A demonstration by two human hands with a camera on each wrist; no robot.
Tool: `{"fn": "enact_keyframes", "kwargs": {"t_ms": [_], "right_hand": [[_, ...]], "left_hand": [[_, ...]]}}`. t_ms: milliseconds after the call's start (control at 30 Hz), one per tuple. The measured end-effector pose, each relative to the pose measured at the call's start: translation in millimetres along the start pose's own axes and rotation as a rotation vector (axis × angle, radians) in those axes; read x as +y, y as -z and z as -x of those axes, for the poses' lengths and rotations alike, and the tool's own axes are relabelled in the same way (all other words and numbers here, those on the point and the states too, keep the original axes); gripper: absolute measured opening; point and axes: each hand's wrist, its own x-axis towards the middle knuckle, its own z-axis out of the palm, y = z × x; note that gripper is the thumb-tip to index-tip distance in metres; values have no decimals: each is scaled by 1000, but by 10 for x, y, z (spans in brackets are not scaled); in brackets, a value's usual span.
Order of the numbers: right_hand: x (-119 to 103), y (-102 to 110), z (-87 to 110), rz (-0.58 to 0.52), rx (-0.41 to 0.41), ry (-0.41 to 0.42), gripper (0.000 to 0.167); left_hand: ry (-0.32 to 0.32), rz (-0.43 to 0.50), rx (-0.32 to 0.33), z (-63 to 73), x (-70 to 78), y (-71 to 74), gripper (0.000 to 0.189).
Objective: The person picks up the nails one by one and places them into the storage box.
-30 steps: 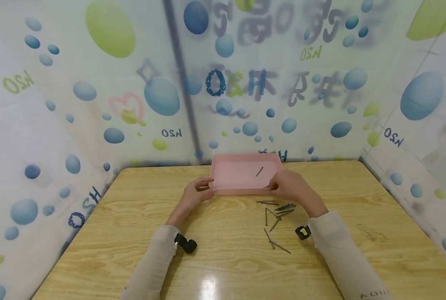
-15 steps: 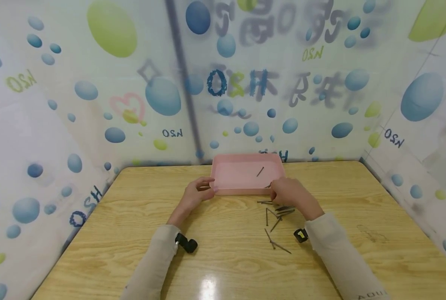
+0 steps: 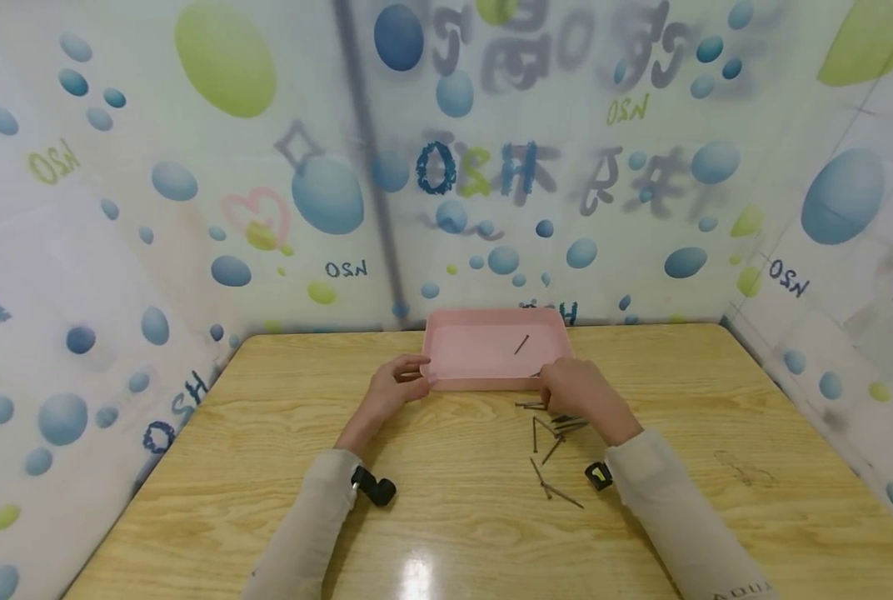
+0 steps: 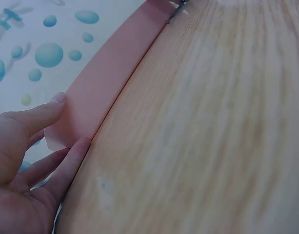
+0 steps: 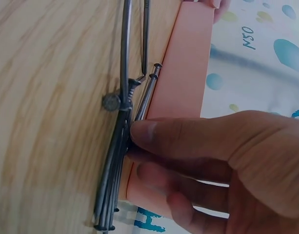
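A shallow pink plastic tray (image 3: 484,384) lies at the table's back edge with at least one nail (image 3: 521,344) in it. At its left end my left hand (image 3: 392,392) holds the corner, thumb and fingers bent round it; the left wrist view shows fingertips against the pink wall (image 4: 105,73). By the tray's front right corner, my right hand (image 3: 583,393) reaches down to a heap of dark nails (image 3: 566,422). In the right wrist view its thumb (image 5: 149,132) and index finger pinch at nails (image 5: 149,92) beside the tray wall; how many are between the fingertips is hidden.
Several more loose nails (image 3: 547,487) lie in front of the heap on the wooden table (image 3: 454,475). A patterned sheet (image 3: 491,225) with bubbles hangs right behind the tray and along both sides. Each wrist wears a small black camera (image 3: 375,486).
My right hand has moved slightly down and towards the front, from the tray's right rim to the nail heap, covering part of it. My left hand and the tray have stayed put.
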Motion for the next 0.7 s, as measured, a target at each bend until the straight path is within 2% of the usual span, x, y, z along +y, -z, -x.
{"fn": "enact_keyframes", "kwargs": {"t_ms": [233, 533, 700], "right_hand": [[-27, -41, 3, 38, 17, -26, 45], [-54, -46, 15, 70, 50, -31, 36], [-58, -57, 22, 85, 68, -15, 41]], "left_hand": [[4, 9, -19, -9, -20, -2, 48], [1, 6, -21, 2, -13, 1, 50], [2, 24, -22, -3, -23, 3, 51]]}}
